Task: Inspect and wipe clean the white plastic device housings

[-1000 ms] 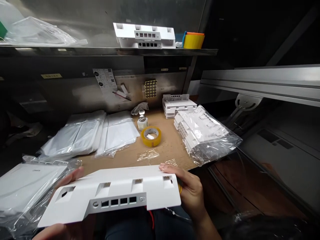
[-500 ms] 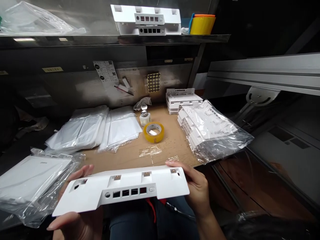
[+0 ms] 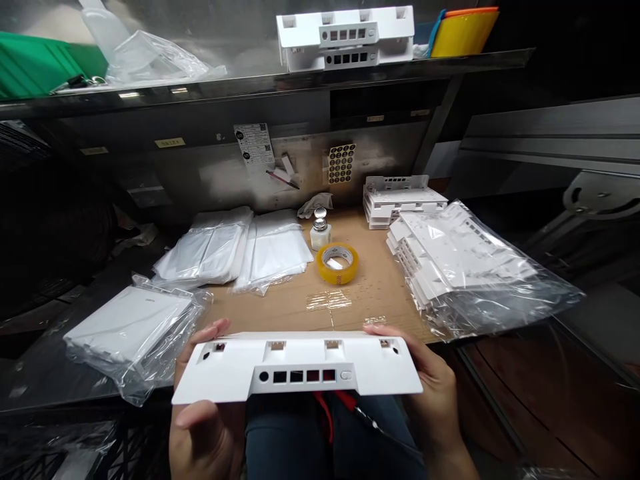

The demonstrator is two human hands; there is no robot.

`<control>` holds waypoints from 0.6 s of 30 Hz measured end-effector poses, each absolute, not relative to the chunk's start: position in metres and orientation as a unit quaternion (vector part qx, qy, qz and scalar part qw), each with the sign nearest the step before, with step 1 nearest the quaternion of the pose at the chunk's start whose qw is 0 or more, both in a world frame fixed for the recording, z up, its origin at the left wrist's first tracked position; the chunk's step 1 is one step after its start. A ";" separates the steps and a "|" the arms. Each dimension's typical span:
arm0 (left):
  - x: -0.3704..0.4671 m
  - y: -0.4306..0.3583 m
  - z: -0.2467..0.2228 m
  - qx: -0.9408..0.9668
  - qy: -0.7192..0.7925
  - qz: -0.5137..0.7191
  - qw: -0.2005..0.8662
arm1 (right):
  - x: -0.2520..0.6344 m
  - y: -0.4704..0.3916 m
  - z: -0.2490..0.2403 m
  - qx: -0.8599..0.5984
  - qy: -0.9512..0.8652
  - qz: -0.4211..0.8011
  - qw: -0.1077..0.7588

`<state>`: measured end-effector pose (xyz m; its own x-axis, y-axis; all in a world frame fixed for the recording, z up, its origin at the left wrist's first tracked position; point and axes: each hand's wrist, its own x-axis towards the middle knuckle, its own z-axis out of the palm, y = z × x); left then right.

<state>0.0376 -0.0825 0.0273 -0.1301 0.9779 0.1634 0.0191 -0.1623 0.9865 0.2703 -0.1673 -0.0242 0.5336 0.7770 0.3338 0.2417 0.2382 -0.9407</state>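
Observation:
A white plastic housing (image 3: pixel 220 377) with a row of square port openings spans the space between my hands, above my lap. My left hand (image 3: pixel 207 427) grips its left end, thumb at the lower edge and fingers behind. My right hand (image 3: pixel 435 380) holds the right end, with fingertips over the top edge. Beyond it on the brown cardboard lie a roll of yellow tape (image 3: pixel 338 264) and a small bottle with a metal top (image 3: pixel 321 230). Similar white housings (image 3: pixel 465 250) are stacked in a clear bag at the right.
Clear plastic bags (image 3: pixel 205 247) lie in piles at the left, near a bagged white device (image 3: pixel 130 323). More housings (image 3: pixel 400 200) stand at the back right. The overhead shelf (image 3: pixel 250 83) carries two housings, a green bin (image 3: pixel 40 63) and a yellow container (image 3: pixel 463 33).
The view has swung left, so the scene sits further right and the green bin shows. The housing is now more level, still held in both hands.

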 end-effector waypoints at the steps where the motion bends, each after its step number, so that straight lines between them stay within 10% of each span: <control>1: 0.038 -0.083 0.027 0.502 0.485 0.569 0.434 | 0.271 -0.167 -0.025 -0.576 -0.441 0.205 0.657; 18: 0.044 -0.083 0.015 0.449 0.359 0.651 0.495 | 0.278 -0.169 -0.037 -0.528 -0.480 0.198 0.672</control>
<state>0.0441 -0.0835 0.0153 -0.1069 0.9675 0.2291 -0.3226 -0.2517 0.9124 0.2785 -0.1695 -0.0367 0.4596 0.7738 0.4359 0.2404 0.3642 -0.8998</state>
